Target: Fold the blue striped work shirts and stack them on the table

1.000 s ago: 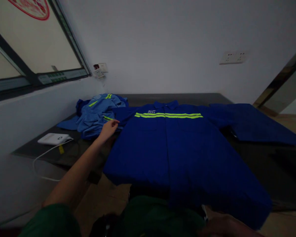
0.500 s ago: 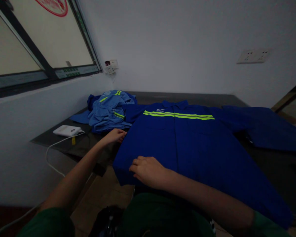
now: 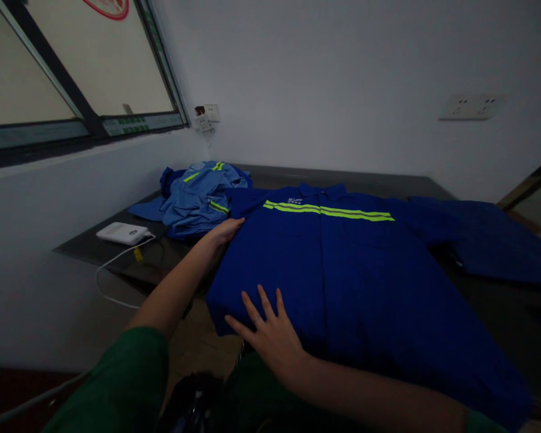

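Observation:
A dark blue shirt with a yellow-green striped band across the chest lies spread out, front up, collar toward the wall. My right hand rests on its lower left part, fingers spread and holding nothing. At the shirt's left edge, below the sleeve, is my left hand; its fingertips are partly hidden at the cloth, so its grip is unclear.
The dark table bears a crumpled pile of lighter blue clothes at the back left. A white power bank with a cable lies left. Dark blue cloth lies right. Walls and a window stand behind and left.
My left hand has moved up and right along the shirt's left edge. My right hand has gone from curled fingers to spread fingers on the shirt.

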`<state>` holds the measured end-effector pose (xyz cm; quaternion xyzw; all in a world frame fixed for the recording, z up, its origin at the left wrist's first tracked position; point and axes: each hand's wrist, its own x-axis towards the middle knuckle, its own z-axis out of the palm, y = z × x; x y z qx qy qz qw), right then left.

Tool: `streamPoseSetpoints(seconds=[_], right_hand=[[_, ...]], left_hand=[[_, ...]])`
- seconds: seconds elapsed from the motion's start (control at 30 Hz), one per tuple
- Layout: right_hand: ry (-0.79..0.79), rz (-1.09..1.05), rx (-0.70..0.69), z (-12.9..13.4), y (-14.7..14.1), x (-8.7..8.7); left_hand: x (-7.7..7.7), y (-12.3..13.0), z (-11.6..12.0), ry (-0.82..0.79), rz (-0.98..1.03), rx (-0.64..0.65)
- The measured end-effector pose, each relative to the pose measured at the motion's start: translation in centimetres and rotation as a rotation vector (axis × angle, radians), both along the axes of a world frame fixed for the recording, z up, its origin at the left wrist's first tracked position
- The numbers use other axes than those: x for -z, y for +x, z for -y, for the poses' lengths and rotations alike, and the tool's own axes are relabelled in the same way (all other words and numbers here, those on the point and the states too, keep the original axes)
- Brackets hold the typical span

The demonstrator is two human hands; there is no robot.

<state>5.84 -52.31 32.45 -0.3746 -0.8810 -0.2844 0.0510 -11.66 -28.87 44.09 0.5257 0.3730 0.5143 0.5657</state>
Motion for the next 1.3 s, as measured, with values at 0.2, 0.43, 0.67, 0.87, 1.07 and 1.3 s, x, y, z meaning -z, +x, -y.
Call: streamPoseSetpoints(seconds=[0.2, 0.43, 0.67, 0.87, 1.07, 1.3], right_hand=[[-0.023, -0.001, 0.018, 0.1, 0.3, -0.2], [-0.099, 0.103, 0.019, 1.6, -1.5, -3.7], [-0.056, 0.346, -0.295, -1.3, -7.2, -6.5], [-0.026, 0.626, -0.33, -3.5, -9.6, -6.6], [0.002, 0.699, -0.408, -4.3, -10.3, -6.0], [0.063, 0.541, -0.601, -3.8, -9.5, -6.9]], left_hand=[[-1.2, 1.5, -3.4, 0.079, 0.071, -0.163], [-2.2, 0.5, -3.5, 0.188, 0.13, -0.189], [-3.6, -0.9, -3.9, 0.174, 0.048, -0.171], [-3.9, -1.0, -4.6, 0.191, 0.012, -0.237], [-3.8, -1.5, -4.3, 0.206, 0.045, -0.205], [-3.7, -1.1, -4.0, 0.295, 0.029, -0.22]])
